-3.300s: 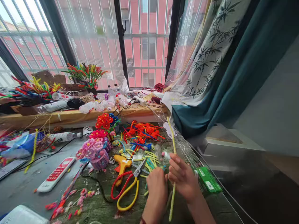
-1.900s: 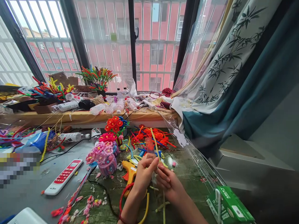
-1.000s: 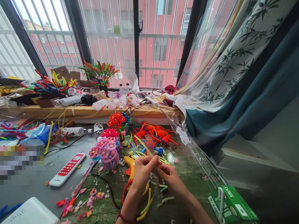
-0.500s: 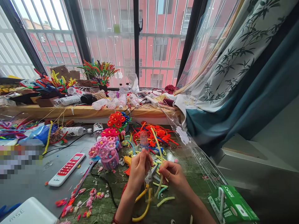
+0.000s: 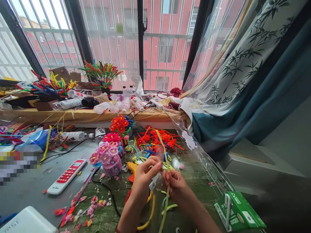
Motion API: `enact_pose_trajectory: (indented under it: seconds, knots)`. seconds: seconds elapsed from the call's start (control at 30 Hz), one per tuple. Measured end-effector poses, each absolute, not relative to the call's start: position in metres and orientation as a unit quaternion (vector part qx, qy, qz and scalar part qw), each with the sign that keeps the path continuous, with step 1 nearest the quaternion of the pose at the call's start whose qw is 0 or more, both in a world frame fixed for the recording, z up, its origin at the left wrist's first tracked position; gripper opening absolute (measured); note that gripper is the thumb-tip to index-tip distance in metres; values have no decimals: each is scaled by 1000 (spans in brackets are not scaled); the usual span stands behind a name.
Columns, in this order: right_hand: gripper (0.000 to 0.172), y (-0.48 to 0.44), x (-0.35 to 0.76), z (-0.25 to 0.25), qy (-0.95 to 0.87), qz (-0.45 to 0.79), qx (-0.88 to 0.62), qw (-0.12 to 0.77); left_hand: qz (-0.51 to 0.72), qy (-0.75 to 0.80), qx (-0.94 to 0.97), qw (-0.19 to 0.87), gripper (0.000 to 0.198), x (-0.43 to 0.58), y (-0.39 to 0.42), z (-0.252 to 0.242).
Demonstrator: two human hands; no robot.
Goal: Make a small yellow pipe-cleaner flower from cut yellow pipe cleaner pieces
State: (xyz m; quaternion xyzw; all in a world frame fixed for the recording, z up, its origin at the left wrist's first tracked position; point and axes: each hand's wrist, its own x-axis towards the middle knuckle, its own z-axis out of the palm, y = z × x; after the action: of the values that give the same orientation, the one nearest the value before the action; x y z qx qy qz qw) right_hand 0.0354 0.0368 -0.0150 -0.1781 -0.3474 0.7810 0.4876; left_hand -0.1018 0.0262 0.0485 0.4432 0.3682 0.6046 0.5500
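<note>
Pipe cleaner (image 5: 165,204) seemingly pinched, lower end cropped

Single camera, worn on my head. Faces forward and down across table (image 5: 31,191) toward window (image 5: 114,38). My left hand (image 5: 143,179) and right hand (image 5: 176,184) very near, bottom centre of frame. Window far, upper left and centre. Curtain (image 5: 243,64) fills right side.
</note>
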Motion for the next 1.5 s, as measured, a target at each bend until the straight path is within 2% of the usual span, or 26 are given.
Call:
enact_pose_trajectory:
  seconds: [0.17,0.77,1.07,1.4,1.5]
  knots:
    - [42,33,27,-23,-324,806,-162,468,605,363,434,560,30,-94,26,40]
    - [40,31,22,-28,-323,822,-160,441,609,412,434,521,22,-89,22,42]
    - [41,26,16,-30,-360,793,-187,455,625,423,401,519,25,-87,18,47]
    - [38,28,22,-33,-425,776,-201,421,649,427,392,493,24,-88,15,50]
    - [38,28,22,-26,-466,738,-226,432,662,426,387,480,24,-88,14,53]
